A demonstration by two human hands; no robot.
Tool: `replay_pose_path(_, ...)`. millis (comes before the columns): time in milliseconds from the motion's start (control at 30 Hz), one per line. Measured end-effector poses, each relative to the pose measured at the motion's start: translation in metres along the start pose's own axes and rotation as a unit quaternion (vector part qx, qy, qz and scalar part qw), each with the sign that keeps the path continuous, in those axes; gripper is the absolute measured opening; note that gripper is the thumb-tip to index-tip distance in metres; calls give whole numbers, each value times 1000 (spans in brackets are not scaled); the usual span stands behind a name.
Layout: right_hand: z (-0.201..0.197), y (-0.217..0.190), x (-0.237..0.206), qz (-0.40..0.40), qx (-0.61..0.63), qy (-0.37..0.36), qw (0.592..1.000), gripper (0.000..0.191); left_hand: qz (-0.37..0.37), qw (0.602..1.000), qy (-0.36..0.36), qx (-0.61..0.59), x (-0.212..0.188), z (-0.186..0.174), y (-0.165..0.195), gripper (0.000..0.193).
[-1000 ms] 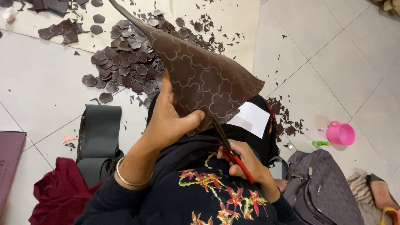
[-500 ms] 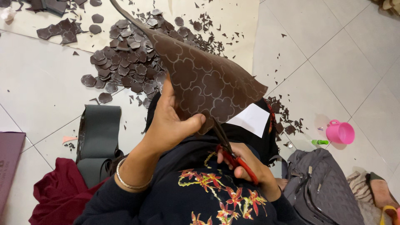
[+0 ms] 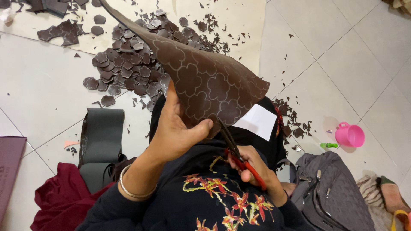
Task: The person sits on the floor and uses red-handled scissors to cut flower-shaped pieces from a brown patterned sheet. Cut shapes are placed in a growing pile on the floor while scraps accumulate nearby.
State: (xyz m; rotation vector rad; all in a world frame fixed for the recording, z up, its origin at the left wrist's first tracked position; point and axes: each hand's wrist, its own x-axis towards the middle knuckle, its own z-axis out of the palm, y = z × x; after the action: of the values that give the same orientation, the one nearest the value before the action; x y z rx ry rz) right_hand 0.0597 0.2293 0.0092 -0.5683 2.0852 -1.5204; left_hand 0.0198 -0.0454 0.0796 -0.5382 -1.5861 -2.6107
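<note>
The tiled floor [image 3: 351, 64] carries everything, and places here are told from the brown sheet [image 3: 201, 81], a dark leather-like piece marked with flower outlines and held up over the lap. Beyond its far edge lies a heap of cut flower pieces [image 3: 124, 68] on a pale mat [image 3: 239, 21]. Right of it, on the floor, stands a pink cup [image 3: 350, 135]; a white paper [image 3: 257, 121] lies just under its near edge. The left hand [image 3: 173, 132] has its fingers clamped on the sheet's near edge, thumb on top. Since a second ago the sheet has barely turned. The right hand [image 3: 252, 164] is closed around red-handled scissors [image 3: 239, 156], blades reaching up under the sheet's near edge, so cutting seems to continue along one outline.
</note>
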Motion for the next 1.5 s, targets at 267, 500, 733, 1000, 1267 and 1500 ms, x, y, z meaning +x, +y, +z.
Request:
replay_pose_path(267,0,6,1,-36,-30,8,999,95,-11,1000,2,-8,-1,0,-2,96)
replay_pose_path(500,-1,-11,3,-20,-50,-8,999,97,-22,999,-2,-24,0,0,-4,94)
replay_pose_path(733,8,7,2,-30,5,30,999,93,-10,1000,-1,-17,2,3,-4,95)
replay_pose_path(1000,1,-3,2,-20,-14,-4,1000,95,-25,999,-6,-25,3,1,-4,90)
replay_pose_path(1267,1,-6,3,-17,-11,3,1000,94,-33,999,-12,-10,4,0,-4,84)
replay_pose_path(1500,6,8,2,-15,4,22,1000,90,-31,999,-13,-23,4,0,-5,85)
